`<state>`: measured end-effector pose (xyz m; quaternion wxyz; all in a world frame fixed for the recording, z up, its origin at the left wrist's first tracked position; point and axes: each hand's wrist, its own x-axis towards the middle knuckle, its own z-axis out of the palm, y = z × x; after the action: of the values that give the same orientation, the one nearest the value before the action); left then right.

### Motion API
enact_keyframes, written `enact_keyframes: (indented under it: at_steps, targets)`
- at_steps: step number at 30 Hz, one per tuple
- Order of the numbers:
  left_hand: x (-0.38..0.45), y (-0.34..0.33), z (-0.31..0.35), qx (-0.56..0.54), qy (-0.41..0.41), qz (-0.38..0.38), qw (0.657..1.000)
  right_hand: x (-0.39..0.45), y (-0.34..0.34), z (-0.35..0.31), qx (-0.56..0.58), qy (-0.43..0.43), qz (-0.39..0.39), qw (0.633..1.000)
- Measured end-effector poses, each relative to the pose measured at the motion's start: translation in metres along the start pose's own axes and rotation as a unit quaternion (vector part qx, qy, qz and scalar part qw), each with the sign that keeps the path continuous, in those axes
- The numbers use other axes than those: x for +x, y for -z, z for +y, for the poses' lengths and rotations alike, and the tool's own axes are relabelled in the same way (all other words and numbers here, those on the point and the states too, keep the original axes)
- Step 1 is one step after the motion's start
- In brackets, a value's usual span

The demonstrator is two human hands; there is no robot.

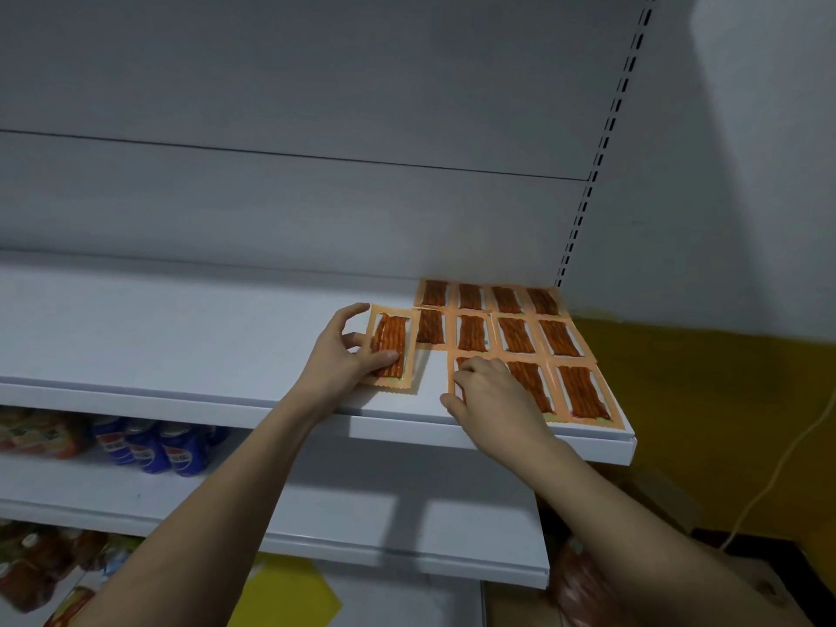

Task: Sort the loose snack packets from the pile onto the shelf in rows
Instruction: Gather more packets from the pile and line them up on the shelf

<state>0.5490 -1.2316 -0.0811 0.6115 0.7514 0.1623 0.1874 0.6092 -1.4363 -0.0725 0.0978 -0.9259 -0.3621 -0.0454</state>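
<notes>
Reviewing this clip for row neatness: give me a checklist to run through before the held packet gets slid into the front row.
1. Left hand has a hold on the loose packet, thumb on top: ok.
2. Loose packet lies flat on the shelf: ok.
3. Bare gap open between it and the front row: ok.
4. Right hand rests on the front-left packet, steadying the row: ok.
5. Loose packet squared with the rows: not ok, it sits apart and its top overlaps a middle-row packet.
6. More packets waiting in a pile: cannot tell, none in view.
</notes>
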Motion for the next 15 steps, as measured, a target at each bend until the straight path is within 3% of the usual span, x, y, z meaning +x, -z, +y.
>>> enact_keyframes:
  at_steps: [5,10,15]
  targets:
    - [-0.008,-0.013,0.007,0.068,-0.036,-0.015,0.997,-0.001,0.003,0.004,0.040,0.000,0.002,0.999]
    - [-0.015,-0.033,0.009,0.130,-0.036,-0.026,0.991,-0.008,0.023,0.017,0.077,-0.031,0.074,0.994]
    - [-0.015,-0.049,0.011,0.335,-0.086,0.017,0.938,-0.019,0.031,0.058,0.037,-0.099,0.066,0.992]
